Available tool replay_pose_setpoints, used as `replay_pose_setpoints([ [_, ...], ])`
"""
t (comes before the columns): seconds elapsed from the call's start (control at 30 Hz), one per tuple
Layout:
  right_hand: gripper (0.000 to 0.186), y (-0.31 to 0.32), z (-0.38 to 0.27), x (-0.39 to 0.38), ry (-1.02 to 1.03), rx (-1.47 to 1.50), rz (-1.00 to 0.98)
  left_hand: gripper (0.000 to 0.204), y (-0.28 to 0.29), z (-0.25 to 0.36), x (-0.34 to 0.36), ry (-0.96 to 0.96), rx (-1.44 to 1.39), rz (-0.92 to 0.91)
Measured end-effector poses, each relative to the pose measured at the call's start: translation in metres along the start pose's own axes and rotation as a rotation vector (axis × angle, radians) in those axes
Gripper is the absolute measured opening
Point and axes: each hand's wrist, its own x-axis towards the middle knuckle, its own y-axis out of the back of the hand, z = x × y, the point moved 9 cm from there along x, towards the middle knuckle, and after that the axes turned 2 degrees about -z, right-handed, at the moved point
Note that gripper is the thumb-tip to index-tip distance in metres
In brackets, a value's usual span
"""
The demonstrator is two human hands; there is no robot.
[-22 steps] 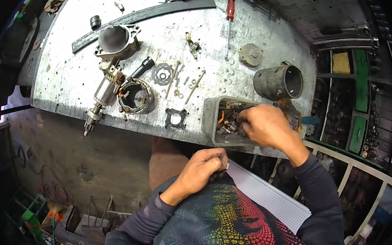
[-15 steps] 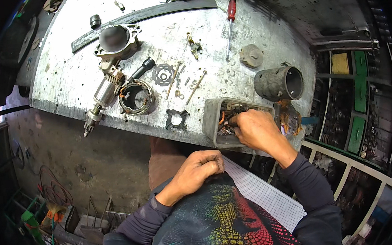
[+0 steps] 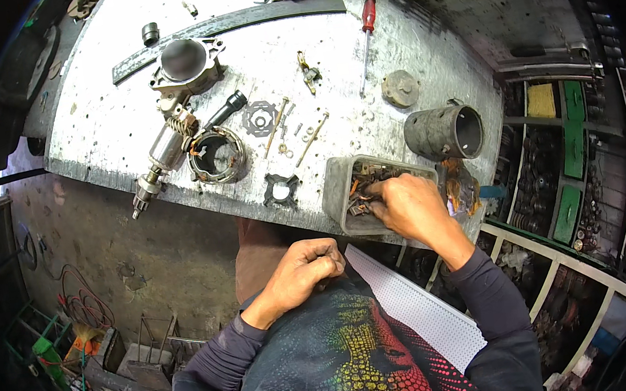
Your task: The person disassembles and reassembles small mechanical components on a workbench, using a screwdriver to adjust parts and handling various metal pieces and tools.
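Note:
My right hand (image 3: 412,205) reaches into a grey rectangular plastic bin (image 3: 336,182) of small mixed metal parts (image 3: 362,200), at the near right of the workbench. Its thumb and fingers are bent down together among the parts; what they pinch, if anything, is hidden. My left hand (image 3: 302,273) is curled closed in front of my belly, below the bench edge, and its palm is out of sight. Left of the bin lie a dark cross-shaped plate (image 3: 291,191), long bolts (image 3: 313,140) and a dark notched disc (image 3: 260,119). A hollow metal cylinder (image 3: 428,136) lies behind the bin.
On the metal-topped workbench (image 3: 247,58) are a geared armature (image 3: 166,145), a ring-shaped motor part (image 3: 197,169), a cast housing (image 3: 205,74), a red-handled screwdriver (image 3: 368,17), a round cap (image 3: 400,89) and a long flat bar (image 3: 258,17). Shelves of parts (image 3: 524,152) stand right.
My left hand has drawn slightly left, away from the bench edge. My right hand remains in the bin, its fingers shifted a little among the parts.

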Motion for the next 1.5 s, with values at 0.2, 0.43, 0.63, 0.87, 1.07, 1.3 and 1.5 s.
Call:
replay_pose_setpoints([
  [0.2, 0.021, -0.01, -0.008, 0.016, 0.138, -0.143, 0.065, 0.014, 0.0, -0.002, -0.004, 0.03, -0.09, 0.021],
  [0.43, 0.019, 0.024, -0.011, -0.009, 0.193, -0.017, 0.151, 0.02, 0.01, -0.002, -0.011, -0.006, -0.162, 0.044],
  [0.63, 0.019, 0.036, 0.013, -0.047, -0.001, -0.29, -0.081, 0.019, 0.013, -0.005, -0.014, 0.031, -0.225, 0.088],
  [0.87, 0.022, 0.031, 0.001, -0.022, 0.179, 0.003, 0.157, 0.017, 0.001, 0.0, -0.009, 0.122, -0.13, 0.072],
  [1.07, 0.02, 0.0, -0.004, 0.009, 0.159, -0.077, 0.064, 0.015, 0.0, -0.002, -0.011, 0.113, -0.098, 0.075],
  [1.3, 0.021, 0.002, 0.002, 0.004, 0.13, -0.121, 0.121, 0.014, -0.001, -0.007, -0.007, 0.103, -0.124, 0.033],
  [1.5, 0.018, 0.015, -0.001, -0.002, 0.139, 0.239, 0.297, 0.015, -0.006, -0.013, -0.002, 0.098, -0.159, -0.058],
])
